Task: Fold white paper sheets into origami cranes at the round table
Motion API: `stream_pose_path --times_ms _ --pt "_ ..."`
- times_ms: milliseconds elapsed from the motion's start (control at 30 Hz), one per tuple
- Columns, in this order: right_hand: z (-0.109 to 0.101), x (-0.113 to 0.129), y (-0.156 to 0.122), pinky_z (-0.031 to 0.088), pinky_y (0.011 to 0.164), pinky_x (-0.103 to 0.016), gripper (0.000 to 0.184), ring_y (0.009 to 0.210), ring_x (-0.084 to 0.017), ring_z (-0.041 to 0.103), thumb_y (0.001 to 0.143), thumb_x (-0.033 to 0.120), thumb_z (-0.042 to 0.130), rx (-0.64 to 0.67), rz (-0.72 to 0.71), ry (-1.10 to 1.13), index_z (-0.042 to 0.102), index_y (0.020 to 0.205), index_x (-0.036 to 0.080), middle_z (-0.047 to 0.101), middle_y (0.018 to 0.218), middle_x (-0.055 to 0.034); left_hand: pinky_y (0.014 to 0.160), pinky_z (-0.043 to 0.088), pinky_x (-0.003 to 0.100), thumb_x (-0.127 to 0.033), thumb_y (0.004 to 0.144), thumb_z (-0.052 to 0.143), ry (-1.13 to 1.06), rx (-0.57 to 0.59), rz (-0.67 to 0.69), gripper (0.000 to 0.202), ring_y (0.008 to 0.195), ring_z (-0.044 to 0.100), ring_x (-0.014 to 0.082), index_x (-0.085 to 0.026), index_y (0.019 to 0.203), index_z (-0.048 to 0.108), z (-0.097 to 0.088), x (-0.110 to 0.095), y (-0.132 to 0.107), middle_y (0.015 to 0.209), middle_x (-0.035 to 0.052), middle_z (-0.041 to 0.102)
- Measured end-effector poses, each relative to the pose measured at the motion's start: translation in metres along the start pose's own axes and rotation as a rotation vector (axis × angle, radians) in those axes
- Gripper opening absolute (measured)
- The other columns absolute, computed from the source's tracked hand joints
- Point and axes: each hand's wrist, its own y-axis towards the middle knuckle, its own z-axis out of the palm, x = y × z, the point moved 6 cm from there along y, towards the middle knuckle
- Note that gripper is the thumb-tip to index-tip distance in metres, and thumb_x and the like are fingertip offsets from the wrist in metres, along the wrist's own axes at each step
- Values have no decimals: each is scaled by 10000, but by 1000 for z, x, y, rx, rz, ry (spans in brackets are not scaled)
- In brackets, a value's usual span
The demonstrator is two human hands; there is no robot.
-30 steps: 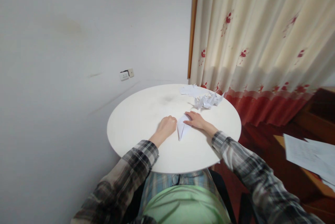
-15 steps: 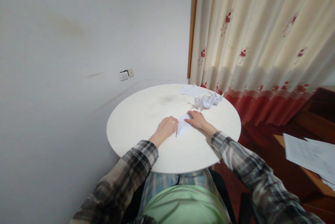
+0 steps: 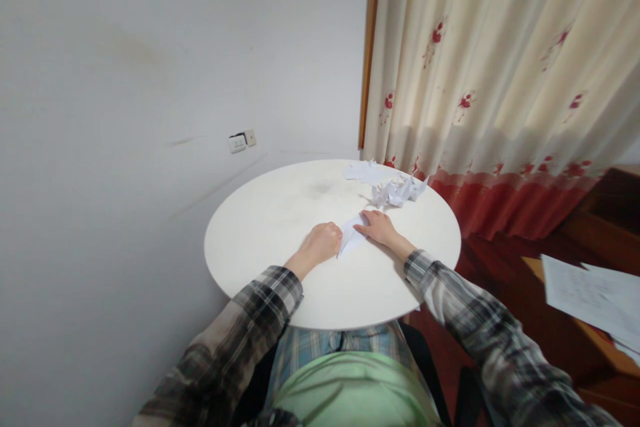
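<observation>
While the folded paper [image 3: 349, 240] lies at the middle of the surface [image 3: 260, 227], we pin it: right hand [image 3: 380, 228] flat, fingers spread; left hand [image 3: 323, 240] clenched at its left edge. Light, flimsy, probably slippery, so we'd pinch along a crease.

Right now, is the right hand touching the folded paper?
Touching. The head view shows the right hand lying flat on the folded paper, its fingers covering the paper's far end on the white table, with no gap between them.
</observation>
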Motion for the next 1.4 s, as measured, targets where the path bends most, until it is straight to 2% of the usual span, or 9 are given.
stream_pose_path --times_ms 400,733,833,933,1033,1167,1300,1400 --pt "0 0 1 314 929 -383 483 1124 -269 463 794 497 484 -1 -5 -10 512 1153 175 557 1178 -121 697 478 323 -109 770 435 59 -1 92 230 731 606 200 -114 675 645 1 -5 -2 700 106 654" --pt "1 -1 2 317 921 -387 467 1110 -269 468 786 496 498 -13 -13 1 528 1129 181 567 1156 -115 705 462 284 -115 787 427 32 -34 72 225 733 595 170 -135 692 630 1 -4 -3 704 70 642" --pt "2 0 1 314 927 -383 470 1120 -261 460 794 477 495 -20 -22 15 513 1155 176 551 1177 -118 740 459 288 -119 812 401 25 -60 11 233 807 599 177 -140 803 632 1 2 -2 808 73 657" --pt "3 1 0 306 939 -388 465 1139 -257 443 801 459 493 -26 -36 30 504 1165 169 537 1196 -119 794 448 292 -164 854 370 -13 -67 -122 281 913 585 179 -155 1041 578 4 13 -2 940 83 648" --pt "6 3 0 298 952 -395 473 1150 -254 437 803 462 494 -19 -60 48 493 1180 177 531 1212 -112 844 434 308 -289 871 392 -106 -26 -210 363 989 562 188 -162 1201 474 12 22 -3 1050 105 613" --pt "9 3 1 288 971 -398 505 1171 -253 429 806 453 496 -13 -78 70 455 1222 170 501 1263 -117 933 400 333 -368 828 480 -326 -42 -141 482 1095 510 192 -162 1257 408 20 22 -2 1176 111 567" --pt "11 4 1 293 982 -378 542 1185 -248 427 811 439 497 -17 -102 92 425 1255 136 483 1287 -135 923 423 344 -267 731 621 -596 -94 -170 628 1057 542 180 -186 1286 338 26 26 0 1158 102 581" --pt "11 6 1 305 985 -343 550 1187 -224 436 818 425 495 -17 -138 109 400 1279 138 484 1291 -124 830 485 310 -140 674 651 -808 -116 -224 683 958 586 151 -195 1275 332 30 27 2 1182 110 551"
